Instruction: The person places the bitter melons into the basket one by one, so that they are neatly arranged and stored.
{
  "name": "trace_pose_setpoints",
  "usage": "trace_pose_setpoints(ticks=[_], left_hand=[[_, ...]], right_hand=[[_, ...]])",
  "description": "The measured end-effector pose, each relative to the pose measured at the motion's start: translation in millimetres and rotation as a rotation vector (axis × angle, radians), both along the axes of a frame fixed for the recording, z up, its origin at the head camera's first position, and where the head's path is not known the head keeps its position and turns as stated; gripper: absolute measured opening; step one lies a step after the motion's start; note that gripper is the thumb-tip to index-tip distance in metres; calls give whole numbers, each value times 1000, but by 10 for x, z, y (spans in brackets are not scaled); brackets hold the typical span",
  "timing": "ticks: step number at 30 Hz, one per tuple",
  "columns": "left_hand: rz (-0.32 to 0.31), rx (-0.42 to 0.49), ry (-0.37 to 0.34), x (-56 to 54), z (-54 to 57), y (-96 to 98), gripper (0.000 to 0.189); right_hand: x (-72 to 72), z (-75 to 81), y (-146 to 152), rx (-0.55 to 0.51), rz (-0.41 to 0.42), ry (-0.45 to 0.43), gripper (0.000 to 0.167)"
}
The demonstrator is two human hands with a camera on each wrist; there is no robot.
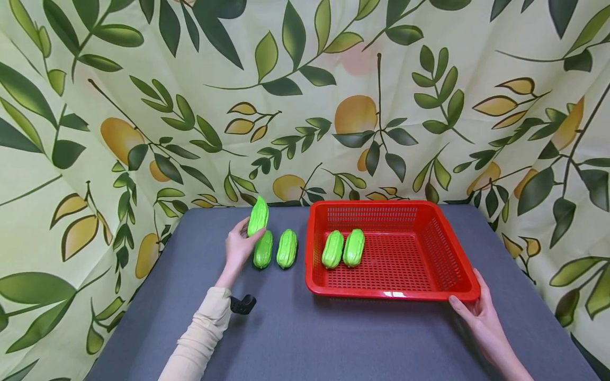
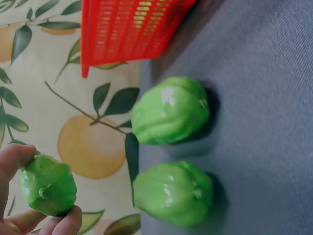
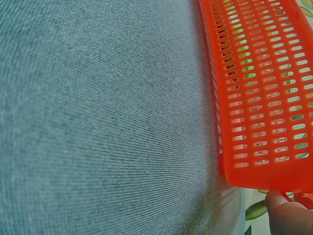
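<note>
My left hand holds a green ridged gourd between thumb and fingers, raised above the table. In the left wrist view, the end of this held gourd with its small stem nub faces the camera. Two similar gourds lie side by side on the table: one just below the held one, the other a little to its right. At the near right corner of a red plastic basket, my right hand grips the rim, its thumb in front. Inside the basket, two more gourds lie at the left.
A grey cloth covers the table. Behind and at both sides hangs a curtain printed with leaves and fruit. A black strap piece sticks out beside the left wrist. The basket has slotted walls and stands right of the loose gourds.
</note>
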State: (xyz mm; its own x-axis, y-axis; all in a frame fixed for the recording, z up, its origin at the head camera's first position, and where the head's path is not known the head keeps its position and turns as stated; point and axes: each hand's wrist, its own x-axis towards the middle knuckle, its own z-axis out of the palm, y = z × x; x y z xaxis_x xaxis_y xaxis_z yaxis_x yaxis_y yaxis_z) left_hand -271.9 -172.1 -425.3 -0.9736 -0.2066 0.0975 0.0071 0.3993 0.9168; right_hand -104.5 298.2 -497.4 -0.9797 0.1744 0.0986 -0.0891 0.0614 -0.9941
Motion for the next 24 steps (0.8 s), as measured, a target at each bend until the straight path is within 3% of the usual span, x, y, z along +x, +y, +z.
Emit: trace_pose_setpoints(ticks=[24], left_hand=[[-103, 104, 42, 51, 223, 389, 64]], right_hand=[[4, 3, -5, 12, -8, -33, 86]])
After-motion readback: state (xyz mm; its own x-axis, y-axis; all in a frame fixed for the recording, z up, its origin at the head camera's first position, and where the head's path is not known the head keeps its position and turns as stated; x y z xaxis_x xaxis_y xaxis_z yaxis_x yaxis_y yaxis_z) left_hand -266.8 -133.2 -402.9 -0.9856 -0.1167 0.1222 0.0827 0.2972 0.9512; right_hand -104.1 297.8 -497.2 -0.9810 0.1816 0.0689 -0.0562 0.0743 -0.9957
